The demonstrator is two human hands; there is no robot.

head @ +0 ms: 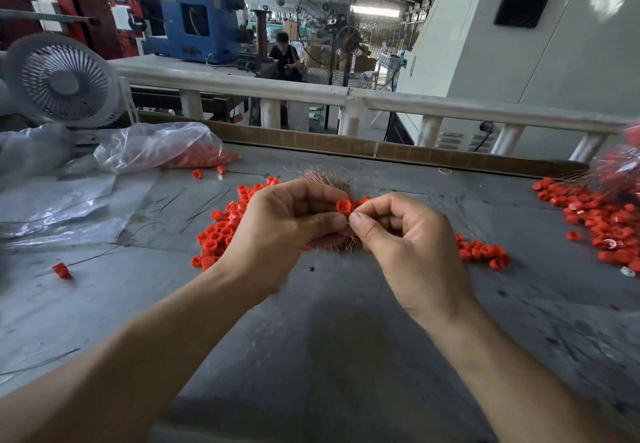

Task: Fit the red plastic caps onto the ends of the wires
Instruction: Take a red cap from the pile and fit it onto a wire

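At the far left edge of the grey surface stands a small white fan, and in front of it lie crumpled clear plastic sheets and a clear plastic bag with red caps showing through its right end. Nearer the front left edge a single red cap on a thin wire lies alone, and a few loose dark wires are scattered just right of the sheets. A heap of loose red caps covers the middle of the surface, partly hidden behind the left hand. That hand has its fingers curled and pinches one red cap between thumb and forefinger, open end toward the camera. Right against it, the right hand has its fingers curled too, thumb and forefinger pinched together at the cap's edge (the wire itself is too thin to make out between the fingertips). Behind and below both hands a bundle of copper-coloured wires lies on the surface, most of it blocked by the hands. More red caps trail out to the right of the right hand, and a second pile of capped wires and caps sits at the right edge. A white railing runs along the far edge.
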